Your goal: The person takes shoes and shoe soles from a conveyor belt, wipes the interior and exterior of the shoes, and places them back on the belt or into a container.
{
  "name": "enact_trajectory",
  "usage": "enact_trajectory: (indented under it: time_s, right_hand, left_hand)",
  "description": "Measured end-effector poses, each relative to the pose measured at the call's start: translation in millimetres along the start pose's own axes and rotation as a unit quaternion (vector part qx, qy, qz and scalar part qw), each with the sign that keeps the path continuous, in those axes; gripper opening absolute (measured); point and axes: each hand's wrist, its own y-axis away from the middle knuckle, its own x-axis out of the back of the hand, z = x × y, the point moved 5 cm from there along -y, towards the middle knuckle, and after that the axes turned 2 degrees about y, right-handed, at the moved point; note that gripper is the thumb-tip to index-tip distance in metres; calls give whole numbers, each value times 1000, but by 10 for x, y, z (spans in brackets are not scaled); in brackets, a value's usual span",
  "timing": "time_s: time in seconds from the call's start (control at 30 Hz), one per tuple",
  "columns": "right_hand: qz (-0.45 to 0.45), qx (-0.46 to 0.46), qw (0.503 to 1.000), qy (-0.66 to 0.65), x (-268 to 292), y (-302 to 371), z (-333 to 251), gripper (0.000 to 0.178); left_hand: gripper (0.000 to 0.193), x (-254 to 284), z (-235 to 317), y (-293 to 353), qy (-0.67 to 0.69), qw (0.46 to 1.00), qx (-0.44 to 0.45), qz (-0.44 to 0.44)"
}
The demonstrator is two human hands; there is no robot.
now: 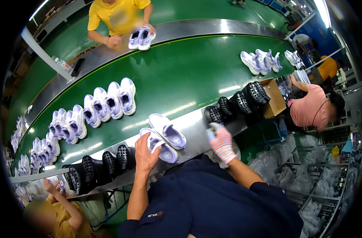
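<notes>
A pair of white and lilac shoes lies on the metal ledge before me: the left shoe (165,154) is nearer, and the right shoe (169,131) is slightly farther off. My bare left hand (146,154) curls its thumb and fingers round the side of the left shoe. My right hand (221,143), in a striped knit glove with greyish fingertips, is raised just short of a row of black, knobbly, shoe-shaped pieces (215,114). Motion smears its fingers, so whether they grip anything is unclear.
Beyond the ledge runs a green conveyor belt (177,87) with several white-lilac shoes (109,101) at left and others (260,61) at right. More black pieces (94,168) line the left ledge; an open cardboard box (274,97) stands right. Co-workers sit on both sides and opposite.
</notes>
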Motion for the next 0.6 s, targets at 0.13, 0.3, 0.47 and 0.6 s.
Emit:
enact_trajectory:
  time_s: [0.13, 0.3, 0.47, 0.6]
  right_hand:
    - [67, -133, 985, 90, 427, -41, 784, 43]
    - [66, -62, 964, 250, 157, -441, 1117, 46]
    - [-99, -145, 935, 308, -104, -735, 1233, 30]
    - [-105, -132, 937, 306, -83, -624, 1347, 26]
  left_hand:
    - [46, -107, 433, -168, -25, 993, -109, 38]
    - [27, -330, 735, -298, 34, 989, -144, 8]
    - [19, -461, 772, -300, 47, 988, -144, -22]
    - [19, -543, 713, -273, 66, 990, -126, -23]
